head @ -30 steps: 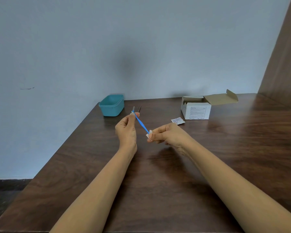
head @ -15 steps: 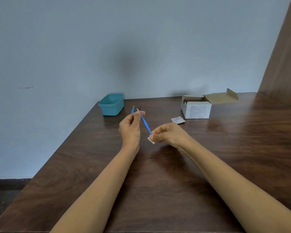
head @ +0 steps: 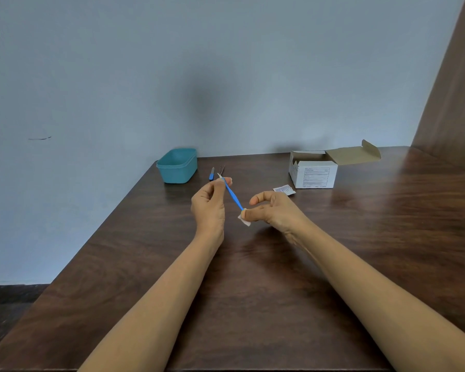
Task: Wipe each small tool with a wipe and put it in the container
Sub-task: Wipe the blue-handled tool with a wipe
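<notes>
Left hand closed on the top end of the blue tool, fingertips pinching it, held in the air over the table. The tool slants down toward my right hand. That hand pinches the wipe round the tool's lower end with the thumb and a lower finger, index lifted free.

Handling, my guess: the tool is a thin stick, very light and stiff, and might flex a bit if I squeeze hard. A pale tip pokes out past my left fingers. Cannot tell if it is sharp, so I'd keep the grip on the shaft just below it. The wipe is soft and small and likely damp, so the shaft may go slippery. A firm pinch should do, no big force needed.

The container is teal with an open top, at the back left of the table near the edge. Only its inner wall shows and the floor is hidden, so I can't tell what is in it. Just right of it lie a blue-handled tool and a thin dark tool, side by side on the table.

The box at back right has its flap open, inside not visible. A sachet lies flat just in front of it.
</notes>
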The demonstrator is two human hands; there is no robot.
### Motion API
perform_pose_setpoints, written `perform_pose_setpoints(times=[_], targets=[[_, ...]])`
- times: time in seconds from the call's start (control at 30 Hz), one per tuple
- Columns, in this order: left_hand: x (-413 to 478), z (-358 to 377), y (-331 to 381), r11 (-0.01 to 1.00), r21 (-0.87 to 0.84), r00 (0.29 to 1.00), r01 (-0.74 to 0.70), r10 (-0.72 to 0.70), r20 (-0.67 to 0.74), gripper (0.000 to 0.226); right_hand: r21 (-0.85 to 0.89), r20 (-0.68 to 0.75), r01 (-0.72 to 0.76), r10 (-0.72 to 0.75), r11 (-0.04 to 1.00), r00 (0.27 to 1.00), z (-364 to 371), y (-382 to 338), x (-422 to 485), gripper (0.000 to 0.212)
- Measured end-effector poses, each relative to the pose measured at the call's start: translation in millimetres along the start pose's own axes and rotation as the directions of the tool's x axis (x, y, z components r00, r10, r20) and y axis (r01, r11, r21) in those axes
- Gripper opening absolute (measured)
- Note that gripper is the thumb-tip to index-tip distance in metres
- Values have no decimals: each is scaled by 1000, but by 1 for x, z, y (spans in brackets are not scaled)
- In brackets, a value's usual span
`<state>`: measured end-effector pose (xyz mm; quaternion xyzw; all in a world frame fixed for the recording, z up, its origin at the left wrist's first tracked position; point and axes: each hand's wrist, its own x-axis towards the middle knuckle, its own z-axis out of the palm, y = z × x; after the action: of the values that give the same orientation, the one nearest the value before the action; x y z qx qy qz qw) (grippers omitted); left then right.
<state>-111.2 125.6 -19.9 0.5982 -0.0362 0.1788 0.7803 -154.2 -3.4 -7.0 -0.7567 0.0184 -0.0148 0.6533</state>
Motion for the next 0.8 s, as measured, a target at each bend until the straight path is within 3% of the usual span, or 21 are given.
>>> perform_pose_setpoints(times=[0.3, 0.4, 0.7, 0.8], targets=[[2, -1, 0, 997, -23, 997, 67, -68, -36, 15, 21, 109, -21, 18, 1000, 994, 2, -3, -2, 6], [0, 0, 2, 998, -31, 998, 61, -62, -33, 14, -20, 148, -14, 17, 1000, 989, 2, -2, -3, 17], [0, 0, 2, 1000, -21, 999, 22, -23, -36, 14, 36, 148, -73, 67, 997, 987, 3, -1, 0, 6], [0, 1, 1, 1000, 6, 1000, -3, 4, -27, 15, 72, 175, -87, 74, 994, 982, 0, -3, 0, 11]])
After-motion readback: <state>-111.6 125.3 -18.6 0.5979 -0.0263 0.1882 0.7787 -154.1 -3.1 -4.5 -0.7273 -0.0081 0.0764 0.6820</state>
